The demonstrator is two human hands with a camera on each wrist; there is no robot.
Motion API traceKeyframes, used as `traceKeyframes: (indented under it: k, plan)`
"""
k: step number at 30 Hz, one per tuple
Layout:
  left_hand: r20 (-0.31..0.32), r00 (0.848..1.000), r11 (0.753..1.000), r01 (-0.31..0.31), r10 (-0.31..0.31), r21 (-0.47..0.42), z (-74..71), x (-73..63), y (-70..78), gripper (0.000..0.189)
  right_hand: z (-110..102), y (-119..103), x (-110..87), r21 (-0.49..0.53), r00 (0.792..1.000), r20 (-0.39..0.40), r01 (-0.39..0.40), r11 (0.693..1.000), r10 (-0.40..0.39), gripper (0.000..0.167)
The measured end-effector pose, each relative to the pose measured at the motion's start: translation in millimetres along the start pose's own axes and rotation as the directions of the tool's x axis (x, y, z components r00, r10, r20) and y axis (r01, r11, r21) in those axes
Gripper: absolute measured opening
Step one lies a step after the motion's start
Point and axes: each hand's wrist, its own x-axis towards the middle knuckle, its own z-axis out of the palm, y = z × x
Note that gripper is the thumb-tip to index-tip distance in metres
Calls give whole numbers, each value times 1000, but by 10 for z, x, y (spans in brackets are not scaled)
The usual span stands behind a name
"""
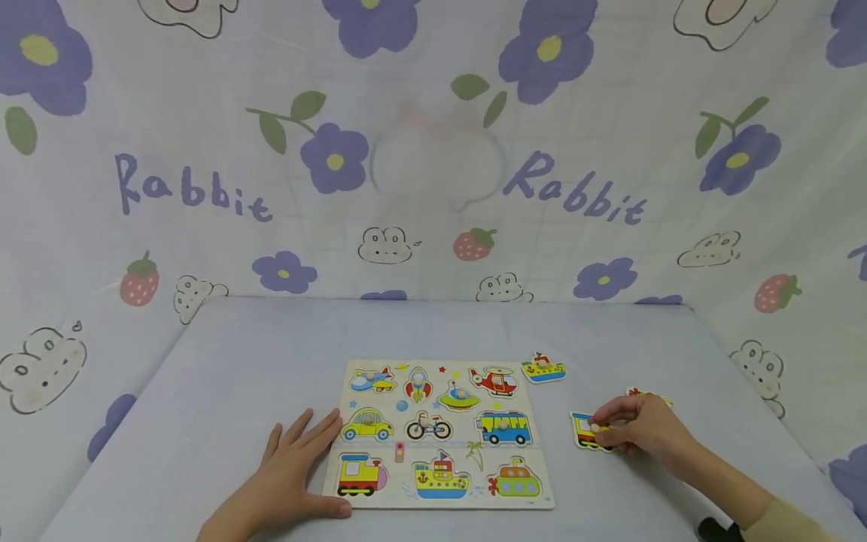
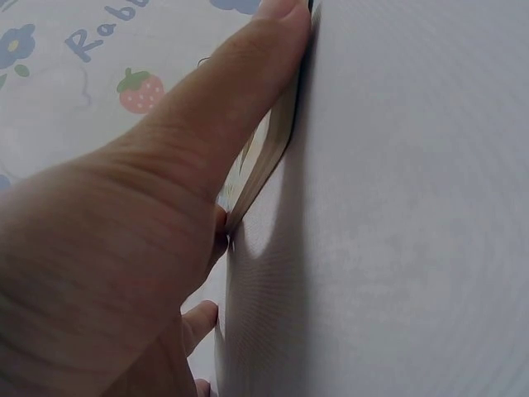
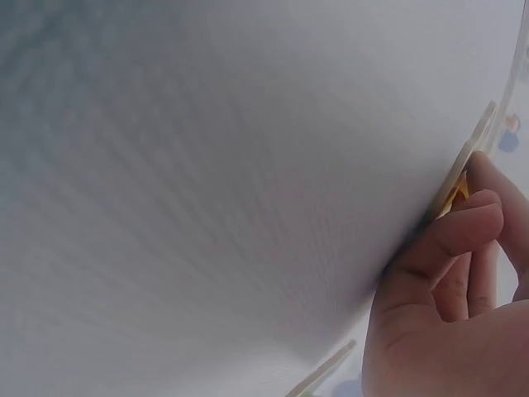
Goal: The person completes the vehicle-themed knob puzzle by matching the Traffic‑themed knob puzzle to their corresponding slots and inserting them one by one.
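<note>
My right hand (image 1: 650, 436) pinches the small round knob of a train puzzle piece (image 1: 581, 432) between thumb and forefinger. In the right wrist view, the edge of this piece (image 3: 453, 178) lies close over the table. My left hand (image 1: 287, 474) rests at the left edge of a wooden puzzle board (image 1: 450, 449), fingers spread and thumb along the near corner. The board bears vehicle pictures, several with knobs; its bottom row shows a train (image 1: 360, 476), a ship (image 1: 442, 479) and a submarine (image 1: 516, 482).
A ship puzzle piece (image 1: 544, 369) lies just off the board's far right corner. Another piece (image 1: 635, 391), reddish and mostly hidden, is behind my right hand. A dark object (image 1: 719, 530) shows by the right sleeve. Patterned cloth (image 1: 433, 263) surrounds the white table (image 1: 271, 354).
</note>
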Motion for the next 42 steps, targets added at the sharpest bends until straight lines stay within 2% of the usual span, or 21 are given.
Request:
traceKeyframes:
  k: [8, 15, 21, 27, 34, 42]
  plan:
    - [8, 1000, 1000, 17, -17, -2, 2, 3, 6, 123, 10, -3, 7, -10, 1000, -3, -14, 1000, 14, 35]
    - [0, 1000, 1000, 10, -10, 5, -2, 2, 15, 124, 0, -14, -12, 6, 1000, 15, 10, 1000, -10, 34]
    - [3, 1000, 1000, 3, -3, 9, 9, 1, 7, 124, 7, -25, -41, 32, 1000, 22, -1, 999, 0, 34]
    - [2, 1000, 1000, 5, -5, 15, 14, 18, 5, 124, 10, -65, -51, 3, 1000, -1, 0, 1000, 0, 34]
    - [-8, 999, 999, -35, 35, -5, -22, 16, 11, 122, 109, -205, -61, 4, 1000, -21, -3, 1000, 3, 34]
    - [3, 1000, 1000, -3, 3, 5, -12, 9, -4, 124, 287, -421, -139, 72, 999, 12, 33, 997, -34, 35]
